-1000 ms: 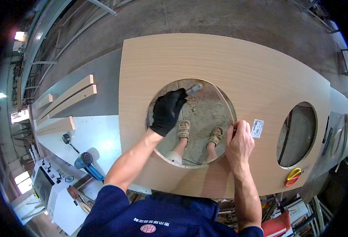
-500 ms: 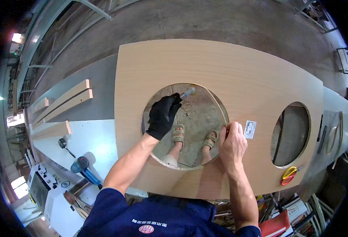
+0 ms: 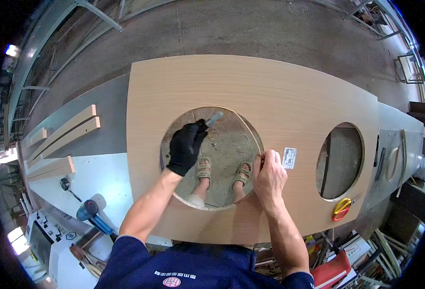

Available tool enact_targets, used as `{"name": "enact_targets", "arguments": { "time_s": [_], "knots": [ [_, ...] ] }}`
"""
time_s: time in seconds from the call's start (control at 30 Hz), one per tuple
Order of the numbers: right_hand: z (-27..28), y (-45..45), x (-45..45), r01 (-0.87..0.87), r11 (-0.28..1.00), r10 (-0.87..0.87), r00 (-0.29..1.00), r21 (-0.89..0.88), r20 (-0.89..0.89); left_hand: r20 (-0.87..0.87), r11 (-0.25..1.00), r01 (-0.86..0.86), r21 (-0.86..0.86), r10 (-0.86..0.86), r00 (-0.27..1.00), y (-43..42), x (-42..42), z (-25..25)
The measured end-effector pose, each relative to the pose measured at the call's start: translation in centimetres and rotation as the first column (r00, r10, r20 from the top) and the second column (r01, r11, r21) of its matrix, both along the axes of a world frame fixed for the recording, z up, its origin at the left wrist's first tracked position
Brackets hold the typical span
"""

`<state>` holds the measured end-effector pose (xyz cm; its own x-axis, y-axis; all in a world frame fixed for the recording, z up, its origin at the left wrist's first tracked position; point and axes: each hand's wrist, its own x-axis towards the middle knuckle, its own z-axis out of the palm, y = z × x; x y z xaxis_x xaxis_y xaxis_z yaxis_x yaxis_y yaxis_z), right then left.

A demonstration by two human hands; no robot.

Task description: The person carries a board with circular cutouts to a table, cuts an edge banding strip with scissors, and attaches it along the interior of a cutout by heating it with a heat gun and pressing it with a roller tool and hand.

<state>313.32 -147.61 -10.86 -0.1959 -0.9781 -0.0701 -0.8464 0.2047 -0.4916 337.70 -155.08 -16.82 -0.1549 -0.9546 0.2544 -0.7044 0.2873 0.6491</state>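
A wood-grain panel (image 3: 193, 77) has a large round hole in front of me. My left hand (image 3: 187, 146), in a black glove, is closed over the hole around a tool (image 3: 215, 119) with a grey, rounded end; its exact kind is unclear. That end points toward the far rim. A thin wood-coloured edge-banding strip (image 3: 245, 126) curves along the hole's upper right rim. At the right rim, my bare right hand (image 3: 270, 176) pinches the strip. A white printed label (image 3: 289, 158) is stuck on the panel beside this hand.
Scissors (image 3: 341, 209) with yellow and red handles lie near a second hole's rim (image 3: 321, 192). At left, a blue heat gun (image 3: 93, 214) and several wood strips (image 3: 67, 130) rest on the bench (image 3: 106, 173). My sandalled feet (image 3: 242, 174) show through the large hole.
The view has shifted, so the panel sits further left and slightly lower. The tool's end has drawn back a little from the far rim. My right hand still pinches the strip.
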Motion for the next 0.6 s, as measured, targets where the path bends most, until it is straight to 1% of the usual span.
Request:
{"name": "enact_targets", "arguments": {
  "time_s": [0.1,0.13,0.23,0.27,0.3,0.33,0.37,0.4,0.43,0.47,0.5,0.57,0.6],
  "knots": [
    [0.2,-0.1,0.2,-0.014,1.000,0.014,1.000,-0.004,0.008,-0.020,1.000,-0.006,-0.017,0.006,1.000,0.0,0.0,-0.2],
    [0.1,-0.1,0.2,-0.022,1.000,0.022,1.000,-0.017,0.007,0.014,1.000,0.022,-0.007,-0.022,1.000,0.1,-0.3,0.1],
    [-0.1,0.0,0.2,-0.021,1.000,0.021,1.000,-0.021,0.007,-0.006,0.999,0.035,-0.010,-0.035,0.999,-0.1,-0.3,0.2],
    [-0.2,0.0,0.1,-0.019,1.000,0.019,1.000,-0.022,0.005,0.021,1.000,-0.004,0.020,0.003,1.000,0.1,0.0,0.1],
    [-0.7,0.1,0.2,-0.039,0.999,0.039,0.999,-0.001,0.032,-0.041,1.000,0.008,0.010,-0.008,0.999,0.2,0.6,-0.1],
    [-1.3,0.3,0.1,-0.048,0.999,0.048,0.998,0.010,0.034,-0.010,0.999,-0.002,0.034,0.003,1.000,0.3,0.5,-0.3],
    [-1.4,0.6,-0.4,-0.044,0.999,0.043,0.999,0.019,0.012,-0.052,0.997,0.035,0.069,-0.031,0.998,0.3,0.3,0.2],
    [-1.0,0.6,-0.5,-0.059,0.998,0.059,0.998,0.014,-0.028,0.003,0.996,0.036,0.079,-0.036,0.999,0.6,0.0,0.0],
    [-0.9,0.3,-0.4,-0.054,0.999,0.054,0.995,0.000,-0.081,-0.005,0.993,0.070,0.091,-0.069,0.998,0.0,-0.5,-0.3],
    [-1.7,0.6,-0.2,-0.032,0.999,0.030,0.998,-0.039,-0.057,0.008,0.995,0.031,0.090,-0.032,0.999,0.1,-0.6,0.2],
    [-2.4,0.6,-0.2,-0.027,0.996,0.026,1.000,-0.079,-0.015,0.010,0.999,0.027,0.032,-0.027,1.000,0.2,0.1,-1.3],
    [-0.6,0.2,0.4,0.019,1.000,-0.019,1.000,0.009,0.024,0.027,1.000,-0.018,-0.007,0.018,0.999,0.5,0.6,0.0],
    [-0.4,0.1,0.5,0.022,1.000,-0.022,1.000,0.001,0.017,0.030,1.000,-0.005,-0.004,0.005,1.000,0.2,0.1,0.5]
  ]
}}
